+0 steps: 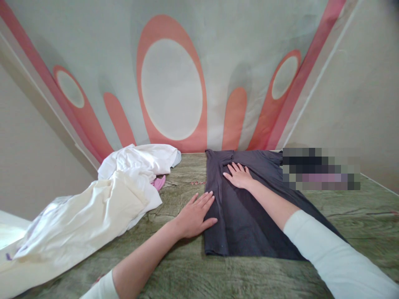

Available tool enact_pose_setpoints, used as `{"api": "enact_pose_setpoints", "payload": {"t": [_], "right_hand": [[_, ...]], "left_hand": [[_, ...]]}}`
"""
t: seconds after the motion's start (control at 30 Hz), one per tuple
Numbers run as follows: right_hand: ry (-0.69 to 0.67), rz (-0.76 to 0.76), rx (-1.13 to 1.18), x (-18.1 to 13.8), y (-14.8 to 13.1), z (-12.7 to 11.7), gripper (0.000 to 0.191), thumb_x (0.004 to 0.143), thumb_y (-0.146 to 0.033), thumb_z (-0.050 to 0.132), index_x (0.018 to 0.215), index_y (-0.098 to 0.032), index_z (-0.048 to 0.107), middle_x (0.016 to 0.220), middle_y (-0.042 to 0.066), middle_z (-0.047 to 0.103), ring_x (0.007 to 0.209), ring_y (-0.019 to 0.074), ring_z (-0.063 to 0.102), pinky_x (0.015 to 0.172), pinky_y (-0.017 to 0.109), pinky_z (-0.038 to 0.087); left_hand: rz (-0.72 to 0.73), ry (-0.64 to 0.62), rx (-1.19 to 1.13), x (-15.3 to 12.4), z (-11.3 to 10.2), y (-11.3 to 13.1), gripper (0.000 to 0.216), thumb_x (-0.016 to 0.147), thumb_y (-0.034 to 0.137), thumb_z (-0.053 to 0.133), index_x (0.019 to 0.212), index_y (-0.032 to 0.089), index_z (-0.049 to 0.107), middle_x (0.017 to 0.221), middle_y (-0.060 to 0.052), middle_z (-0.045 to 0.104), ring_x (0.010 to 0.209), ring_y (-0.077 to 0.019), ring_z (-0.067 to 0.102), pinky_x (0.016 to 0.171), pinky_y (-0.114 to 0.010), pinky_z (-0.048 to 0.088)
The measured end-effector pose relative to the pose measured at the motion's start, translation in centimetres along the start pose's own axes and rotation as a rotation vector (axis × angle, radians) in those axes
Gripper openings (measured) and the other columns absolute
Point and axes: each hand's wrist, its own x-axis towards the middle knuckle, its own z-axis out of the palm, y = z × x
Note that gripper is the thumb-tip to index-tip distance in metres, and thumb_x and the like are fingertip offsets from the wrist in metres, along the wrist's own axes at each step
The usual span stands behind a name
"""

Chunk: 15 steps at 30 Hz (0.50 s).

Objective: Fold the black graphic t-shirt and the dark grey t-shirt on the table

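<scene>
Dark cloth (pixel 258 228) is lying spread on the wood-look table (pixel 174 274), under the fingers of both hands. R hand (pixel 239 176) is resting palm-down nr its far edge, fingers spread. L hand (pixel 193 218) is touching its L edge, fingers slightly apart, thumb out wide. White & cream clothes (pixel 81 220) are lying in a heap, well to L, w/ a pink bit (pixel 159 182) poking out.

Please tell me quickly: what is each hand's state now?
Left hand: open, on the left edge of the dark garment, holding nothing.
Right hand: open, palm down on the dark garment, holding nothing.
</scene>
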Motion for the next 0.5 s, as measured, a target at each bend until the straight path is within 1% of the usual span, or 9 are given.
{"api": "enact_pose_setpoints", "payload": {"t": [0.13, 0.23, 0.3, 0.37, 0.43, 0.5], "right_hand": [[0.021, 0.006, 0.009, 1.6, 0.3, -0.5, 0.067, 0.085, -0.062, 0.017, 0.140, -0.024, 0.021, 0.148, 0.004, 0.011, 0.134, 0.0274, 0.007, 0.105, 0.048, 0.005], [0.107, -0.028, 0.025, 1.3, 0.4, -0.8, 0.057, 0.089, -0.052, 0.026, 0.136, -0.020, 0.032, 0.145, 0.007, 0.021, 0.132, 0.0260, 0.014, 0.105, 0.045, 0.009], [0.186, -0.063, 0.061, 0.1, 0.2, -1.0, 0.049, 0.089, -0.044, 0.032, 0.129, -0.017, 0.040, 0.139, 0.011, 0.032, 0.128, 0.0247, 0.024, 0.103, 0.041, 0.016], [0.246, -0.134, 0.123, -1.8, -0.3, -1.2, 0.040, 0.088, -0.038, 0.038, 0.120, -0.016, 0.049, 0.129, 0.012, 0.044, 0.120, 0.0234, 0.036, 0.099, 0.038, 0.025], [0.258, -0.219, 0.210, -3.8, -1.0, -1.3, 0.031, 0.086, -0.033, 0.043, 0.110, -0.016, 0.054, 0.115, 0.010, 0.055, 0.106, 0.0206, 0.048, 0.092, 0.034, 0.033], [0.211, -0.277, 0.324, -5.3, -1.9, -1.4, 0.025, 0.084, -0.026, 0.046, 0.105, -0.017, 0.055, 0.099, 0.007, 0.061, 0.090, 0.0167, 0.055, 0.083, 0.030, 0.039]], "left_hand": [[-0.001, -0.025, 0.003, 1.6, -0.1, -1.4, 0.064, 0.089, 0.055, 0.023, 0.140, 0.016, 0.015, 0.146, -0.011, 0.015, 0.134, -0.0206, 0.013, 0.107, -0.041, 0.009], [-0.009, -0.021, 0.004, 1.5, -0.2, -1.1, 0.062, 0.089, 0.052, 0.025, 0.140, 0.017, 0.016, 0.146, -0.010, 0.015, 0.134, -0.0210, 0.012, 0.107, -0.042, 0.009], [0.010, -0.018, -0.004, 0.9, -0.2, -0.5, 0.059, 0.090, 0.050, 0.025, 0.140, 0.019, 0.015, 0.147, -0.008, 0.014, 0.134, -0.0205, 0.011, 0.107, -0.042, 0.010], [0.045, -0.026, -0.019, 0.2, -0.3, 0.1, 0.056, 0.091, 0.047, 0.024, 0.140, 0.022, 0.013, 0.147, -0.005, 0.014, 0.134, -0.0200, 0.010, 0.107, -0.043, 0.010], [0.064, -0.036, -0.030, -0.4, -0.3, 0.5, 0.054, 0.092, 0.045, 0.022, 0.141, 0.024, 0.011, 0.147, -0.003, 0.014, 0.134, -0.0201, 0.010, 0.107, -0.044, 0.009], [0.064, -0.037, -0.034, -0.7, -0.3, 0.6, 0.053, 0.093, 0.044, 0.022, 0.141, 0.025, 0.012, 0.147, -0.002, 0.014, 0.134, -0.0207, 0.009, 0.107, -0.045, 0.009]]}}
